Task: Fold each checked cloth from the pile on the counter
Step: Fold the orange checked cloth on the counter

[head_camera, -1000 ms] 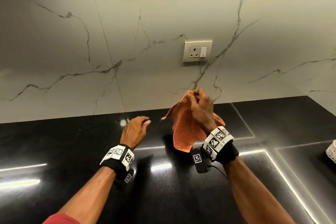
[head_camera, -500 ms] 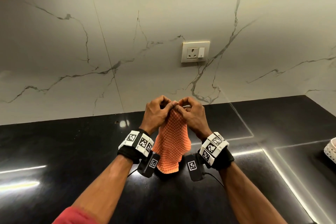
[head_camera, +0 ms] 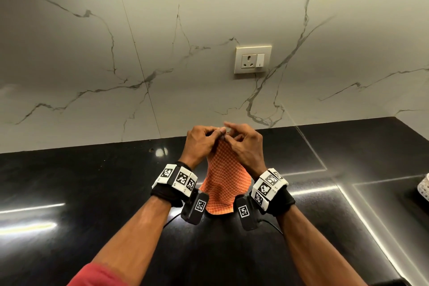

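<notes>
An orange checked cloth hangs in the air above the black counter, between my two wrists. My left hand pinches its top edge with curled fingers. My right hand is right beside it, fingertips meeting the left hand's at the same top edge; its index finger sticks up blurred, and its grip on the cloth is hard to make out. The cloth's lower edge dangles near the wrist bands. No pile of cloths is in view.
A marble wall with a socket plate rises behind the counter. The rim of a white basket shows at the right edge. Bright light strips reflect on the glossy counter top.
One second ago only my right hand held the cloth, spread wider. My left hand came over and took the top edge; the cloth now hangs narrow between both hands.
</notes>
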Demonstrator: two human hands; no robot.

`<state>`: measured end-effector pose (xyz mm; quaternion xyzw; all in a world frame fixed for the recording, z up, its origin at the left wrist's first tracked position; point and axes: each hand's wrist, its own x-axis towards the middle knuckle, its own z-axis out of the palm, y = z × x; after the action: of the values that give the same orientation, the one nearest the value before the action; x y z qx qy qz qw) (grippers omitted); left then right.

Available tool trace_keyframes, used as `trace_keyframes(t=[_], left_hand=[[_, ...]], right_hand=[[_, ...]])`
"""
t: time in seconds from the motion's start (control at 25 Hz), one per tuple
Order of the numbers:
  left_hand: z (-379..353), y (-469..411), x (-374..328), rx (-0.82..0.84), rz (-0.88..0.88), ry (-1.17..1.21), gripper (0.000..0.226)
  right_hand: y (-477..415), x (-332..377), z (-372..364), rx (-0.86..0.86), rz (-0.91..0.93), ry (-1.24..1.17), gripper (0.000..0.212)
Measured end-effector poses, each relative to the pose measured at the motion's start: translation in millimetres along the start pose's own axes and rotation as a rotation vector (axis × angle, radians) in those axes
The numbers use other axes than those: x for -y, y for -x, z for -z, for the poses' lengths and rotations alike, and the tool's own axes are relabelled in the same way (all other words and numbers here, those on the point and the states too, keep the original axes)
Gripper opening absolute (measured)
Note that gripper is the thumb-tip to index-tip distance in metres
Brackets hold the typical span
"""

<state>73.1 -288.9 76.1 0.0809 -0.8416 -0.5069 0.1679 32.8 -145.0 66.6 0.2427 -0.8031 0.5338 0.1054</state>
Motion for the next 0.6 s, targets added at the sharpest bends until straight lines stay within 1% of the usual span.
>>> trace_keyframes(t=[0.04,0.08,0.12,0.16,0.2,0.24,0.28,0.32,0.36,0.44,0.52,0.6], left_hand=[[0.5,-0.7,-0.6,-0.075,0.000,-0.023,0.025],[2.6,-1.8,0.1,-0.159,0.011,-0.041,0.026],[6.6,-3.1,2.4,-0.232,0.029,-0.043,0.026],[12.9,-4.8,6.4,-0.292,0.051,-0.026,0.027],[20.4,-6.7,11.7,-0.334,0.079,-0.002,0.028],[27.1,-7.7,17.7,-0.354,0.108,0.015,0.028],[32.7,-7.5,23.5,-0.347,0.124,0.021,0.027],[36.1,-5.4,28.4,-0.323,0.121,0.014,0.025],[37.4,-2.0,32.2,-0.293,0.107,0.000,0.024],[37.7,4.1,36.4,-0.220,0.097,-0.008,0.023],[40.9,8.2,39.5,-0.140,0.095,-0.006,0.021],[50.2,12.0,44.4,-0.075,0.032,-0.076,0.016]], right_hand=[[2.3,-1.0,-0.8,0.037,-0.054,0.009,0.034],[4.8,-3.0,-0.9,0.076,-0.111,0.038,0.036],[7.4,-6.5,1.2,0.130,-0.154,0.121,0.037],[9.1,-9.9,4.7,0.208,-0.181,0.262,0.043],[11.1,-12.1,10.1,0.308,-0.202,0.437,0.054],[12.9,-13.4,15.3,0.390,-0.209,0.606,0.068],[13.9,-13.5,18.7,0.434,-0.193,0.746,0.075],[13.7,-13.3,19.9,0.431,-0.151,0.855,0.073],[12.4,-11.3,19.5,0.404,-0.098,0.930,0.064],[6.7,-5.3,17.3,0.345,-0.025,0.977,0.044],[0.2,-2.1,17.8,0.321,-0.022,1.003,0.032],[-6.7,-2.3,25.0,0.310,-0.044,1.059,0.024]])
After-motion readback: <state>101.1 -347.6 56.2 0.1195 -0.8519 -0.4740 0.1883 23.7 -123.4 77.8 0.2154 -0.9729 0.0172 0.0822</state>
